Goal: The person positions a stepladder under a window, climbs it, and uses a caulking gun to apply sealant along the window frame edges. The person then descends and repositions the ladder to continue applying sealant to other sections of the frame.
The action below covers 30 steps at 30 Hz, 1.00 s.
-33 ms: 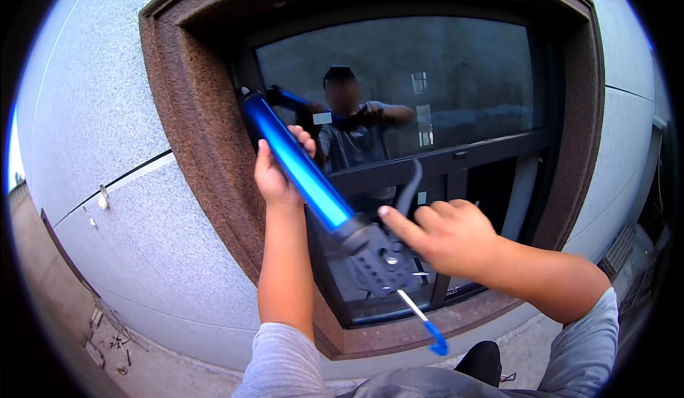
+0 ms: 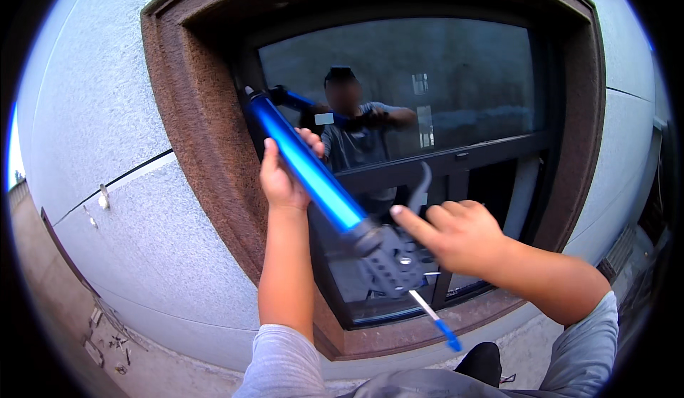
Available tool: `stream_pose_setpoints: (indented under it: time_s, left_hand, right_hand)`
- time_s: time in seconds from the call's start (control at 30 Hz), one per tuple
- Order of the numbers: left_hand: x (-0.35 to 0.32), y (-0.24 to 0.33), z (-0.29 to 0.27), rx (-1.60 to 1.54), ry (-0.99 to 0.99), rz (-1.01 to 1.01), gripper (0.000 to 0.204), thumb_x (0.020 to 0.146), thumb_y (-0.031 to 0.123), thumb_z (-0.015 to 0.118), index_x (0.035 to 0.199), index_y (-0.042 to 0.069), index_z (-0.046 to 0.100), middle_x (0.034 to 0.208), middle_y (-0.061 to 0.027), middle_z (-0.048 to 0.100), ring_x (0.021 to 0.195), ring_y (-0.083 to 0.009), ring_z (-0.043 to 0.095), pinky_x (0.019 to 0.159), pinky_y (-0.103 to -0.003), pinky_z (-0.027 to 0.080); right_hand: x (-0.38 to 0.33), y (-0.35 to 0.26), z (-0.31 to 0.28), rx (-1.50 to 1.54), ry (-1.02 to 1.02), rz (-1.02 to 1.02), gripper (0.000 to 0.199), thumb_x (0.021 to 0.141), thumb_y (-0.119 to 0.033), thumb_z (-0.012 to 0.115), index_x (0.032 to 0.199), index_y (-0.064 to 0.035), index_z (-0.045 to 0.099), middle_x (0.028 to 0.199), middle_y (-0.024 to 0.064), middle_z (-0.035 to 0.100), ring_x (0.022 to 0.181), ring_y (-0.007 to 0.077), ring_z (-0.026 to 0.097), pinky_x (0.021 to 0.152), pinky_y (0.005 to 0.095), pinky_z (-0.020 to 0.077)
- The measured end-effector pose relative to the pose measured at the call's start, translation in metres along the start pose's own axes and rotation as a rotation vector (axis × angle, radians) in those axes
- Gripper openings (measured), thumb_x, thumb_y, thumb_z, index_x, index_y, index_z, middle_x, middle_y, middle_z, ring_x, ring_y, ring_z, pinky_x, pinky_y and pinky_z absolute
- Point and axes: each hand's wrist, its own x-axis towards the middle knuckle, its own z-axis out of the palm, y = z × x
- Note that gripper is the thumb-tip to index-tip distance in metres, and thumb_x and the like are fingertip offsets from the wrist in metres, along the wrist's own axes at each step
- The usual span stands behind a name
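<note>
A long blue caulking gun [image 2: 308,169] slants from lower right up to upper left across a window. My left hand [image 2: 280,176] is wrapped around the middle of its blue tube. My right hand [image 2: 463,238] grips the grey metal handle [image 2: 392,263] at the lower end, with the index finger stretched out to the left. The gun's nozzle tip [image 2: 249,92] rests at the upper left inner edge of the dark window frame [image 2: 456,159]. A thin plunger rod with a blue end [image 2: 438,320] sticks out below the handle.
The window glass [image 2: 470,70] shows a reflection of a person holding the gun. A rough brown stone surround [image 2: 189,149] frames the window, set in a grey textured wall [image 2: 92,113]. Small debris [image 2: 107,334] lies on the ground at lower left.
</note>
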Motion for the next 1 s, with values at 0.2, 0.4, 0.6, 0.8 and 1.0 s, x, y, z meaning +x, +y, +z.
stream_pose_setpoints:
  time_s: [0.2,0.4,0.6,0.8,1.0]
  left_hand:
    - [-0.037,-0.04,0.031,0.535,0.141,-0.052,0.04,0.099,0.039,0.066,0.123,0.01,0.052,0.099,-0.0067,0.062,0.087,-0.0163,0.065,0.079,-0.038,0.058]
    - [-0.059,-0.044,0.053,0.314,-0.097,-0.183,0.069,0.095,0.031,0.069,0.147,0.002,0.032,0.124,-0.017,0.062,0.115,-0.0288,0.065,0.103,-0.046,0.052]
    - [-0.047,-0.046,0.055,0.697,0.011,0.018,0.088,0.085,0.042,0.083,0.142,-0.002,0.032,0.116,-0.0162,0.059,0.106,-0.0227,0.065,0.095,-0.037,0.056]
    - [-0.036,-0.044,0.064,0.73,0.075,0.052,0.094,0.081,0.05,0.085,0.141,-0.001,0.034,0.115,-0.0146,0.058,0.106,-0.0205,0.063,0.092,-0.034,0.056]
    - [-0.014,-0.035,0.054,0.665,0.057,0.071,0.059,0.093,0.034,0.07,0.135,0.004,0.041,0.1,-0.012,0.059,0.089,-0.0215,0.068,0.078,-0.038,0.061]
  right_hand:
    - [-0.079,0.031,0.07,0.154,-0.087,0.105,0.091,0.064,-0.023,0.085,0.148,-0.0144,0.051,0.078,0.0069,0.054,0.069,0.0263,0.062,0.063,0.0399,0.0495]
    - [-0.129,0.016,0.124,0.39,-0.044,0.161,0.11,0.056,-0.011,0.088,0.153,-0.0145,0.036,0.084,0.0117,0.058,0.074,0.0345,0.061,0.068,0.047,0.0498]
    - [-0.117,0.011,0.126,0.376,-0.041,0.26,0.11,0.057,-0.005,0.088,0.152,-0.0245,0.038,0.111,0.0196,0.055,0.093,0.0378,0.063,0.076,0.046,0.0534]
    - [-0.11,0.004,0.142,0.426,-0.003,0.403,0.104,0.054,-0.004,0.09,0.146,-0.0274,0.049,0.132,0.0228,0.046,0.111,0.0396,0.061,0.091,0.0449,0.0543]
    - [-0.077,-0.01,0.114,0.169,0.182,0.309,0.076,0.06,-0.02,0.088,0.131,-0.0201,0.063,0.138,0.0219,0.047,0.132,0.0426,0.049,0.111,0.0597,0.0369]
